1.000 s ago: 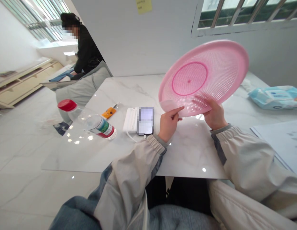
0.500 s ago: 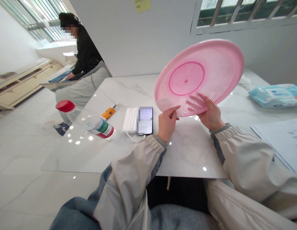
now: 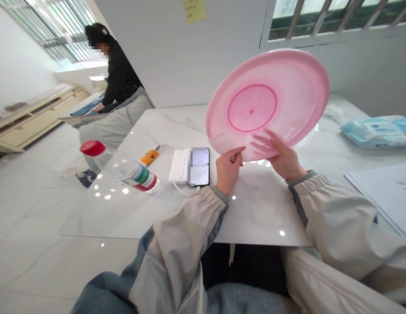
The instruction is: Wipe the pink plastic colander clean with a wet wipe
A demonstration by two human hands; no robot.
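A round pink plastic colander [image 3: 301, 83] with a mesh wall is tilted up above the table, its inside facing me. My right hand [image 3: 286, 161] grips its lower right rim, the thumb on the inside. At the lower left of the colander, my left hand [image 3: 228, 171] is closed on a thin pale wipe [image 3: 224, 143] that lies against the inner wall. Part of the wipe is hidden by the left fingers. Just left of that hand, a phone [image 3: 200, 168] lies beside a white power bank [image 3: 179, 166].
On the marble table [image 3: 258, 209] are a clear red-capped bottle [image 3: 142, 176], an orange key case [image 3: 149, 157], a blue wipes pack [image 3: 379, 131] and paper sheets [image 3: 386, 192]. Another person [image 3: 119, 69] sits at the back left. A yellow note [image 3: 194, 9] sticks to the wall.
The colander has shifted slightly left in the view, with my right hand still on its rim. My left hand stays nearly in place with the wipe against the wall.
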